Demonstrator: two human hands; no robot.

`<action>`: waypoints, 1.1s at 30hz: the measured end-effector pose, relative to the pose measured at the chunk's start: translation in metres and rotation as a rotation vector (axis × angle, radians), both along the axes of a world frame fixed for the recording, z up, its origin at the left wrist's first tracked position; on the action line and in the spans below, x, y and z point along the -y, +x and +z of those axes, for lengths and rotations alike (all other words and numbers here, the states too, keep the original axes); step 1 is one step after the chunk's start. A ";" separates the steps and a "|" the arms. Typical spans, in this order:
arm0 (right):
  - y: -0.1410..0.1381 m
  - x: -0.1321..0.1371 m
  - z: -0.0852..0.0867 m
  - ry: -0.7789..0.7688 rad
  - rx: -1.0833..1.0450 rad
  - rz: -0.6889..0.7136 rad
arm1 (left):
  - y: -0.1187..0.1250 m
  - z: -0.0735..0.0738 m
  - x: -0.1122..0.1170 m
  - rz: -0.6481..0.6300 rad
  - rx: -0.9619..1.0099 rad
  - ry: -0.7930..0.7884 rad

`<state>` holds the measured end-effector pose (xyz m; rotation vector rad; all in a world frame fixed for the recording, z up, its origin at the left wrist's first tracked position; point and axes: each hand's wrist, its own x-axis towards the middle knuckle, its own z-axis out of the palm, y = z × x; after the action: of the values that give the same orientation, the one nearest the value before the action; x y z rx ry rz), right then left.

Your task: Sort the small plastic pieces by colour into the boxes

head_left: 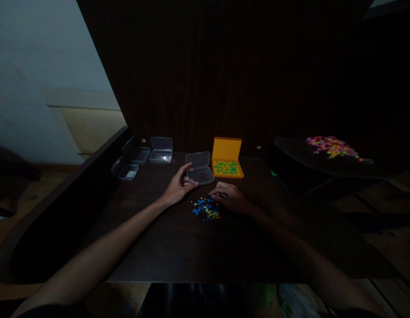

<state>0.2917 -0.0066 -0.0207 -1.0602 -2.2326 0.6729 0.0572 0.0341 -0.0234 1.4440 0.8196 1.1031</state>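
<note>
My left hand (178, 187) grips the left side of an open clear plastic box (209, 180), thumb at its front edge and forefinger by the raised lid. A few small dark pieces (203, 176) lie inside that box. Just in front of it, a loose pile of tiny blue and pale yellow pieces (205, 210) is spread on the dark wooden table (178, 251). My right hand (229, 196) is at the pile's upper right edge, fingers drawn together in a pinch. Whatever is between those fingertips is too small and dark to see.
An open orange box (227, 148) holding small green pieces (225, 168) stands right of the clear box. More open clear boxes (161, 156) are at the back left. A pink, red and yellow heap (334, 147) lies on a dark surface at right. Dark panels border the table's back and left.
</note>
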 end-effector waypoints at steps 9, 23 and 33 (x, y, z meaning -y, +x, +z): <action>-0.004 -0.001 0.000 -0.020 0.013 -0.038 | 0.000 0.003 0.001 0.005 -0.018 0.001; 0.007 -0.007 0.003 -0.146 0.018 -0.133 | 0.000 0.002 0.001 -0.010 -0.006 -0.007; 0.013 -0.008 0.008 -0.218 0.038 -0.065 | 0.000 0.001 0.001 -0.011 -0.010 -0.012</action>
<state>0.3048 0.0015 -0.0131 -1.2555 -2.1831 0.8901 0.0571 0.0333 -0.0224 1.4437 0.8227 1.0818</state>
